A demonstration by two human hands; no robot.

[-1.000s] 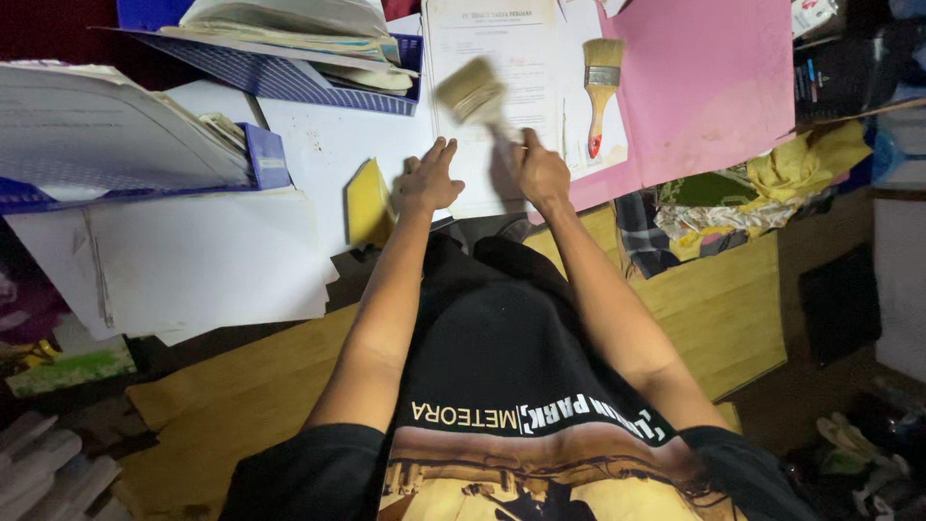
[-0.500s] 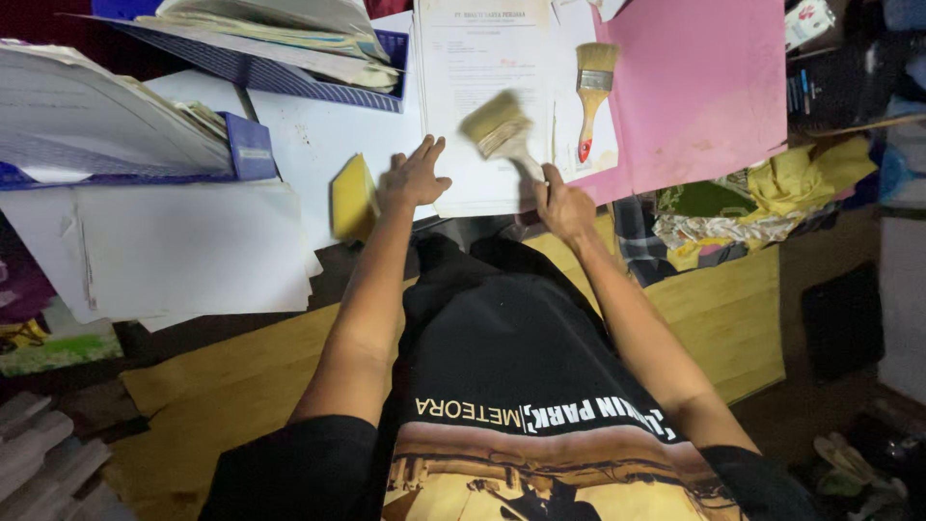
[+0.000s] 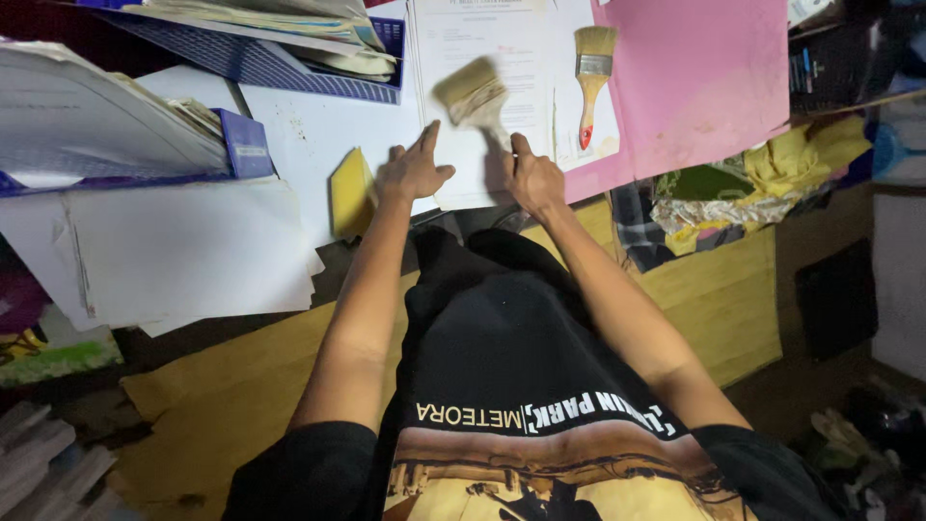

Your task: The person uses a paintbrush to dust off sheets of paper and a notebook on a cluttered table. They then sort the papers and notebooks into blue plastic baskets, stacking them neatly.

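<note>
On the white printed document (image 3: 492, 87) at the far edge of the work surface, the right hand (image 3: 533, 179) is closed around the handle of a wide paintbrush (image 3: 473, 95), whose pale bristles are blurred and lie over the middle of the sheet. The right forearm runs straight out from the body, wrist slightly bent. Just to its left, the left hand (image 3: 413, 172) rests open, palm down, fingers spread and pointing away, pressing on the near left corner of the same document and gripping nothing. A yellow sponge (image 3: 348, 192) stands on edge just beside the left hand. A second paintbrush (image 3: 591, 75) with a red-tipped wooden handle lies on the sheet's right side, beside a pink paper sheet (image 3: 704, 87).
</note>
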